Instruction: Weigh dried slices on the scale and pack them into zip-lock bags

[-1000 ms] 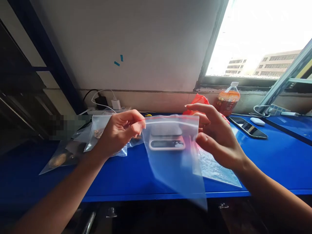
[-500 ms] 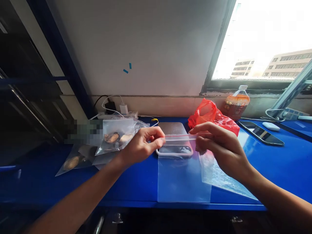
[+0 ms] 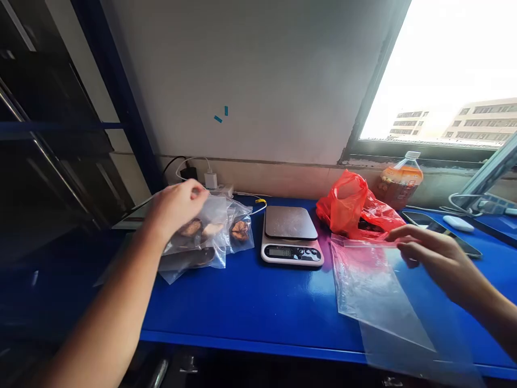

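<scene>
My left hand (image 3: 173, 210) is closed in a pinch at the upper edge of a clear zip bag (image 3: 218, 207) holding brown dried pieces. More bags lie under and beside it, one with a wrinkled brown piece (image 3: 240, 230). At the right, my right hand (image 3: 436, 258) pinches the top strip of an empty-looking clear zip bag (image 3: 416, 345), which hangs blurred over the table edge. Behind it lies another clear plastic bag (image 3: 363, 280). Between the hands stands a kitchen scale (image 3: 291, 223) with a bare metal plate and a lit display.
A crumpled red plastic bag (image 3: 347, 205) sits right of the scale, with a drink bottle (image 3: 402, 180) behind it. A phone (image 3: 424, 221) and a white earbud case (image 3: 458, 223) lie at the right. Chargers (image 3: 210, 180) and cables run along the wall.
My hands have separated. The left has let go of the empty zip bag and moved left to the filled bags; the right has carried the empty bag rightward, uncovering the scale.
</scene>
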The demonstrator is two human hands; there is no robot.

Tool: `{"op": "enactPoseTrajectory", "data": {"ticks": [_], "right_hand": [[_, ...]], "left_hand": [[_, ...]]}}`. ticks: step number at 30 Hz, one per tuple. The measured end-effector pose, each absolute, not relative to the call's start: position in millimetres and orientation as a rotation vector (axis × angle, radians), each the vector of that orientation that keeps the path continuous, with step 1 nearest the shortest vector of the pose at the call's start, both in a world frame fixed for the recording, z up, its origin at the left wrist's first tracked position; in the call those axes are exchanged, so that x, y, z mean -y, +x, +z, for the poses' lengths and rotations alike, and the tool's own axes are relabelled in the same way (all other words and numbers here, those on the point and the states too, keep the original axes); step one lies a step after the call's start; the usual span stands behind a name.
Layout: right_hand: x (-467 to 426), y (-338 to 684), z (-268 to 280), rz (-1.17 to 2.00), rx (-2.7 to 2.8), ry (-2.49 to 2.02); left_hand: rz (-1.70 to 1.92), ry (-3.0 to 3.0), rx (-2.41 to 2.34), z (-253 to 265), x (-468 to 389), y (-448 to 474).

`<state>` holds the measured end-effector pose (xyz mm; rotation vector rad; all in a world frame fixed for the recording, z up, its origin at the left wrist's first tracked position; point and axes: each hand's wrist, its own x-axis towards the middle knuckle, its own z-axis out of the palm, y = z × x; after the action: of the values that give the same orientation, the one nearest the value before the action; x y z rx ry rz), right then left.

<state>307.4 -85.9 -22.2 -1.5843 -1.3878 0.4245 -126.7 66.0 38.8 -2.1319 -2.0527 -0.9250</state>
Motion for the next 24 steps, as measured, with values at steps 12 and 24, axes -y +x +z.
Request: {"op": "enactPoseTrajectory", "data": {"ticks": [12,24], "right_hand": [[35,287,-12,-0.709,1.936,-1.694],[33,180,8,0.835,1.713,-1.027]], "left_hand": [[-1.04,-1.996,2.094,28,-86,-158],[-1.421,-3.051,1.229,27,-25,-22]]}}
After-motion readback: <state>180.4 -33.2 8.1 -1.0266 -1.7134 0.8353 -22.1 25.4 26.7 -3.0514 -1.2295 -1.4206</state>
